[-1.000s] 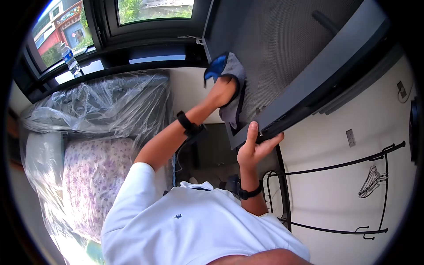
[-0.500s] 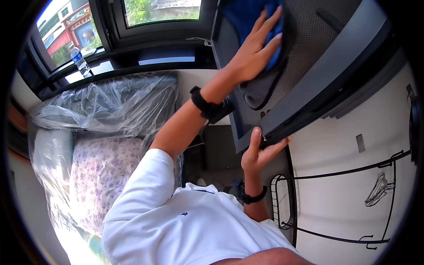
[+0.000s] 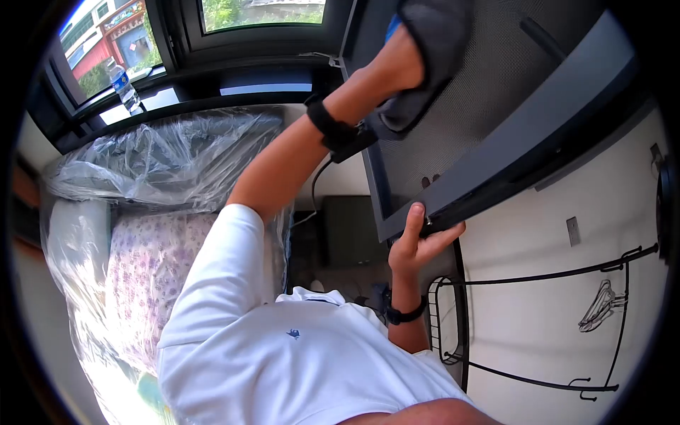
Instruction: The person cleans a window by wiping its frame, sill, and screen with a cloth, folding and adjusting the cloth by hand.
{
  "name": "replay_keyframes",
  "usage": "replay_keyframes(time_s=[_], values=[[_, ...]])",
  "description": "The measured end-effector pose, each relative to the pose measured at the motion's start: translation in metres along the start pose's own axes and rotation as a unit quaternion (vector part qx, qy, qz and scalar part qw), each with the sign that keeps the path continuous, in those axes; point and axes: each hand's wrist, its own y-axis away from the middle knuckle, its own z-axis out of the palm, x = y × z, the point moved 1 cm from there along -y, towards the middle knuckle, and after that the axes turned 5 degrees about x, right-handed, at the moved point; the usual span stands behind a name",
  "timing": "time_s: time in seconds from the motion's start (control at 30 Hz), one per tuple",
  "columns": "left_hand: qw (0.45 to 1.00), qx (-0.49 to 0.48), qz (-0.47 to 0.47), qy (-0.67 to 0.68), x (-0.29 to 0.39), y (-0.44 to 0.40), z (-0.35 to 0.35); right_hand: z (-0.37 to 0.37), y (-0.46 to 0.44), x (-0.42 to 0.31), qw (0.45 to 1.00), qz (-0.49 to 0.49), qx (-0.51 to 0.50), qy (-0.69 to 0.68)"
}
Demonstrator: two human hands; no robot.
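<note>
My left hand (image 3: 402, 62) is up at the mesh screen (image 3: 489, 92), its fingers hidden behind a dark grey cloth (image 3: 440, 49) with a bit of blue showing. The cloth lies over the mesh, one corner hanging below my wrist. Along the lower edge of the dark screen frame (image 3: 510, 145), my right hand (image 3: 418, 244) grips it, thumb on the front and fingers underneath. Both wrists carry black straps; a dark box with a cable sits at the left wrist.
A bed under clear plastic (image 3: 177, 163) with a floral pillow (image 3: 152, 276) stands at left. A water bottle (image 3: 124, 86) is on the window sill. At right, a black wall rack (image 3: 545, 276) holds wire hangers (image 3: 598, 308). A dark box (image 3: 350, 230) stands below the screen.
The cloth has shifted upward over the mesh and now covers my left fingers, which were spread on its blue side. My right hand keeps its hold on the frame.
</note>
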Motion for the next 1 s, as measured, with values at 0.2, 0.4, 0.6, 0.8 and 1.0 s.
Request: replay_keyframes(time_s=[0.2,0.4,0.6,0.8,1.0], values=[[0.954,0.0,-0.162,0.253,0.03,0.0,-0.02,-0.001,0.0,0.003,1.0,0.007,-0.001,0.0],[0.819,-0.287,-0.496,-0.021,0.029,0.093,-0.005,-0.003,0.003,0.001,1.0,0.004,0.01,0.0],[0.866,-0.026,-0.367,0.339,0.086,0.065,-0.05,-0.001,0.005,0.006,1.0,0.007,0.021,-0.001],[0.923,-0.01,-0.226,0.311,0.114,0.065,-0.043,-0.001,0.004,0.007,0.999,0.006,0.052,0.012],[0.899,0.007,-0.404,0.17,0.101,0.166,-0.028,-0.008,0.005,0.015,1.0,0.006,0.015,0.015]])
